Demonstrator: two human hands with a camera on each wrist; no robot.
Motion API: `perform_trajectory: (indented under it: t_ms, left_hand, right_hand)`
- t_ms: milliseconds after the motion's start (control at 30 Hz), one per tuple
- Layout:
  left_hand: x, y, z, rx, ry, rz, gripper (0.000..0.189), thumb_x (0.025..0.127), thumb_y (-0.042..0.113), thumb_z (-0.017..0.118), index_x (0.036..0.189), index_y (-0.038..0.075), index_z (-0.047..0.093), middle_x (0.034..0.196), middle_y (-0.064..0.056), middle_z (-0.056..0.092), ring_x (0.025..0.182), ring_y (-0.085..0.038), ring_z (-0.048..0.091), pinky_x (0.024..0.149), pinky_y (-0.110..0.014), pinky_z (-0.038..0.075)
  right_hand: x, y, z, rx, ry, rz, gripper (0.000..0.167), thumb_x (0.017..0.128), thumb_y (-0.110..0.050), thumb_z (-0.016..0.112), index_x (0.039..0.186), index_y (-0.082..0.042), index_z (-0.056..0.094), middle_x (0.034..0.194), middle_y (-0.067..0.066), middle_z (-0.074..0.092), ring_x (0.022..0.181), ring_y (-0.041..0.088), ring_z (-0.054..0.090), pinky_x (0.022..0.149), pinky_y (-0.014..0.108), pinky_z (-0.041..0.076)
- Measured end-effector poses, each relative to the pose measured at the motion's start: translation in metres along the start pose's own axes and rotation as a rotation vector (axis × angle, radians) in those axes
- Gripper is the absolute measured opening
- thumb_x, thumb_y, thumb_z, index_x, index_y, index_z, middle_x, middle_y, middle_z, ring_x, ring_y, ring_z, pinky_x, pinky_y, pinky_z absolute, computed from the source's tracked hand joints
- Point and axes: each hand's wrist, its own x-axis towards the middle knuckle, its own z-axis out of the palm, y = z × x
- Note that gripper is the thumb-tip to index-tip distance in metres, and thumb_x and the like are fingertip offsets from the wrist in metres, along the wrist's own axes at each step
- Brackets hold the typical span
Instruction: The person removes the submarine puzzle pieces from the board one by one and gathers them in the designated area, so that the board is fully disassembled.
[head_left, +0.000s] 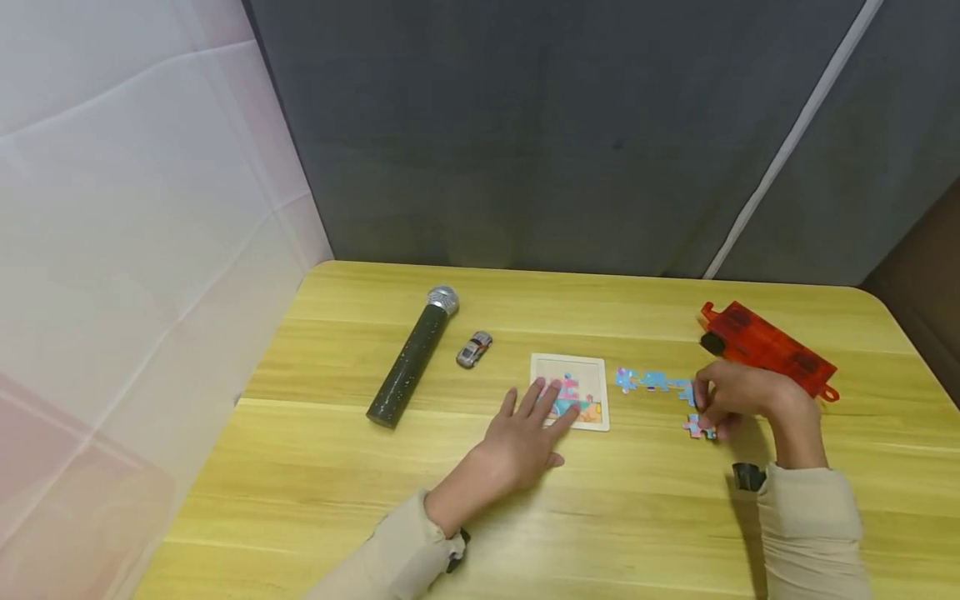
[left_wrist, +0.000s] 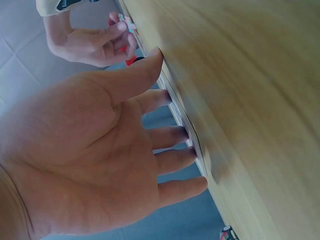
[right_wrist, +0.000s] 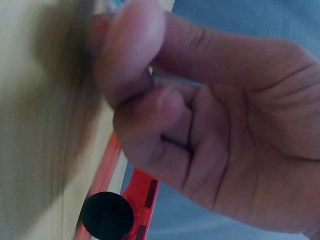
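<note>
A small square puzzle tray lies on the table, its lower part filled with pink, teal and orange pieces. My left hand rests on the tray with fingers spread; its palm side fills much of the left wrist view. Right of the tray, several loose blue puzzle pieces lie in a row. Below that row my right hand pinches a pink and blue puzzle piece between thumb and fingers. The same piece looks tilted in the left wrist view. In the right wrist view, fingers mostly hide it.
Behind the right hand lies a red toy trailer with black wheels. A toy car and a black microphone with a silver head lie left of the tray. A dark grey panel rises behind the wooden table.
</note>
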Motion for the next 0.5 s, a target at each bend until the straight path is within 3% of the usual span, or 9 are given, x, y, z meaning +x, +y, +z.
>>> perform_trajectory:
  t_ms: [333, 500]
  left_hand:
    - [-0.001, 0.001, 0.002, 0.004, 0.000, -0.011, 0.072, 0.114, 0.054, 0.050, 0.177, 0.033, 0.023, 0.185, -0.006, 0.015, 0.172, -0.027, 0.016, 0.136, -0.049, 0.028]
    - [-0.002, 0.001, 0.002, 0.021, -0.005, -0.016, 0.071, 0.114, 0.054, 0.050, 0.177, 0.034, 0.023, 0.186, -0.005, 0.015, 0.172, -0.026, 0.017, 0.136, -0.048, 0.028]
  right_hand:
    - [0.003, -0.008, 0.006, -0.248, 0.152, 0.091, 0.035, 0.088, 0.003, 0.084, 0.070, -0.009, 0.056, 0.067, 0.005, 0.061, 0.056, 0.016, 0.063, 0.057, 0.029, 0.055]
    - [0.004, -0.022, 0.011, -0.262, 0.151, 0.041, 0.030, 0.095, 0.003, 0.077, 0.074, -0.008, 0.057, 0.068, 0.006, 0.060, 0.056, 0.016, 0.057, 0.059, 0.030, 0.051]
